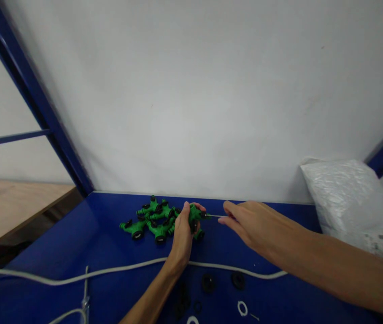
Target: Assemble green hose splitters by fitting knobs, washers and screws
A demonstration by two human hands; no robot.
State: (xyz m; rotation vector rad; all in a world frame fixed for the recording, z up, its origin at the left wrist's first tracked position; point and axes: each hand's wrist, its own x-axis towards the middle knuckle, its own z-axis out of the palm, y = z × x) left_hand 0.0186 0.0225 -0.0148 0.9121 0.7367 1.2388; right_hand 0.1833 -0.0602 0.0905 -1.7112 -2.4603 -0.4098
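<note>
Gripping green fitting [194,217], left hand [182,234], table's far edge

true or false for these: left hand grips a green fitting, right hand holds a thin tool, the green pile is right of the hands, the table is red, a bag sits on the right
1. The left hand grips a green fitting: true.
2. The right hand holds a thin tool at the fitting: true.
3. The pile of green fittings lies right of both hands: false, it lies left of them.
4. The table is red: false, it is blue.
5. A plastic bag sits at the right: true.
</note>
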